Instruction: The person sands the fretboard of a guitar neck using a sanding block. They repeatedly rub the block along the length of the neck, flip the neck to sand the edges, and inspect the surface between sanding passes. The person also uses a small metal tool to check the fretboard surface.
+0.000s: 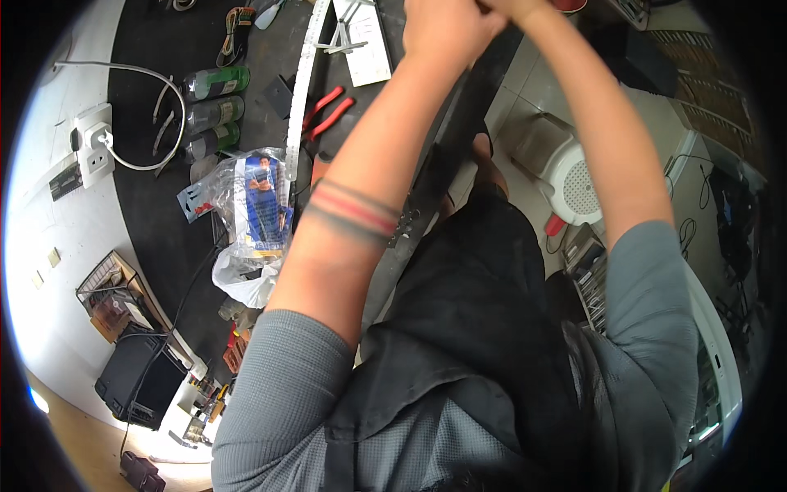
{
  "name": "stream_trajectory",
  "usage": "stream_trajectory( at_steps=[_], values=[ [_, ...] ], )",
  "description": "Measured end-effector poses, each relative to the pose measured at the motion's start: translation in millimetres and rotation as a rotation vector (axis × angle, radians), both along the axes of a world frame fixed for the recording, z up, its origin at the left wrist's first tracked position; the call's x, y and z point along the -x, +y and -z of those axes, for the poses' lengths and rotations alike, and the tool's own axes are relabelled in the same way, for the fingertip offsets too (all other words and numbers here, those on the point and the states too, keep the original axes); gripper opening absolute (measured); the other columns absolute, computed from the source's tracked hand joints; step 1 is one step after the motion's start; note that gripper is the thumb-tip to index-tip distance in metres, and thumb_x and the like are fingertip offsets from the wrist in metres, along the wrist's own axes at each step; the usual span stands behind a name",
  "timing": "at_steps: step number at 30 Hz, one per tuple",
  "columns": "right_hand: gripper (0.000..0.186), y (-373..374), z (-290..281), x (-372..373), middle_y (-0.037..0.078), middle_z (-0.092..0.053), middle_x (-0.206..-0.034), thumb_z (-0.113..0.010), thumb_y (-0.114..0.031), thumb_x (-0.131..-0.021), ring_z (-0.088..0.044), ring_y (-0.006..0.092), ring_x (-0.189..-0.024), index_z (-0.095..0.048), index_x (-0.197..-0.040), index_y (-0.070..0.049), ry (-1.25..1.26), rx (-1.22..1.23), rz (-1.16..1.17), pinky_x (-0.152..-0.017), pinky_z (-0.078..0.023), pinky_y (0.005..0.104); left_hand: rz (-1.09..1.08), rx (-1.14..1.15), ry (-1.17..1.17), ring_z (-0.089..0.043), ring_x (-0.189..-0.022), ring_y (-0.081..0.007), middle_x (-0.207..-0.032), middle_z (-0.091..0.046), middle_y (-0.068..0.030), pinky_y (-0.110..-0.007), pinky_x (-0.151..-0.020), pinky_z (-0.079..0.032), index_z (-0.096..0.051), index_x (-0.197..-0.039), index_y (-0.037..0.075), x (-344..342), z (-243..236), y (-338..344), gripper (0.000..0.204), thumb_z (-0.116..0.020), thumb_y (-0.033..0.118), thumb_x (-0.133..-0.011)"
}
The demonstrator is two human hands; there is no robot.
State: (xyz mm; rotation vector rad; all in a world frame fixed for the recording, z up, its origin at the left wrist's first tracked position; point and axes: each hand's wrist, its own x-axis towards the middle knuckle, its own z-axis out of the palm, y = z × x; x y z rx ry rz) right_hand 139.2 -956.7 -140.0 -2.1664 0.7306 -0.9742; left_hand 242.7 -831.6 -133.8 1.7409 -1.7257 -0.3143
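Overhead, left hand (447, 29) and right hand (512, 6) together, fingers' state unclear; blue-labelled clear package (261, 201) below.

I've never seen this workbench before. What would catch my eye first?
The person's two bare forearms fill the middle, with the left hand and right hand meeting at the top edge. On the dark bench to the left lie red-handled pliers and a crumpled plastic bag.

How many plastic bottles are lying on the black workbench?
3, side by side at the bench's left: the top bottle, the middle bottle, the lowest bottle. Others may be hidden under the arms or the plastic bags.
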Motion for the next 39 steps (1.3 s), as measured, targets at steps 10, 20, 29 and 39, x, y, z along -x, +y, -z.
stream_trajectory(
  at_steps=[10,20,29,39],
  values=[
    [0.017,258,26,-44,0.006,-0.07,-0.087,-0.07,-0.031,-0.078,-0.075,0.0309,-0.099,-0.074,-0.087,-0.017,-0.063,0.123,0.067,-0.096,-0.062,0.0485,0.021,-0.236,-0.125,-0.061,-0.121,-0.0472,-0.135,-0.072,-0.0223,-0.054,-0.103,-0.049,-0.079,-0.137,0.006,-48,0,245,0.063,-0.091,0.029,-0.079],
    [0.02,36,11,-5,0.021,-0.075,-0.094,-0.058,-0.02,-0.096,-0.073,0.0453,-0.094,-0.07,-0.095,-0.004,0.078,0.032,0.048,-0.084,-0.057,0.0529,0.001,-0.1,-0.136,-0.06,-0.117,-0.0506,-0.124,-0.068,-0.0287,-0.058,-0.103,-0.052,-0.077,-0.122,-0.001,-10,-8,28,0.05,-0.09,0.026,-0.082],
    [0.016,263,25,-41,0.009,-0.074,-0.094,-0.068,-0.028,-0.085,-0.077,0.0349,-0.106,-0.071,-0.09,-0.013,-0.023,0.048,0.024,-0.11,-0.061,0.0503,0.024,-0.223,-0.077,-0.06,-0.117,-0.0472,-0.129,-0.071,-0.0228,-0.055,-0.102,-0.049,-0.079,-0.131,0.005,-44,-3,247,0.06,-0.094,0.028,-0.077],
    [0.019,70,4,0,0.021,-0.074,-0.094,-0.057,-0.019,-0.096,-0.073,0.0464,-0.094,-0.069,-0.094,-0.003,0.041,0.093,0.006,-0.084,-0.057,0.054,0.039,-0.099,-0.125,-0.059,-0.117,-0.0504,-0.126,-0.068,-0.0281,-0.057,-0.104,-0.051,-0.078,-0.122,-0.001,-12,-5,55,0.049,-0.09,0.027,-0.084]
  ],
)
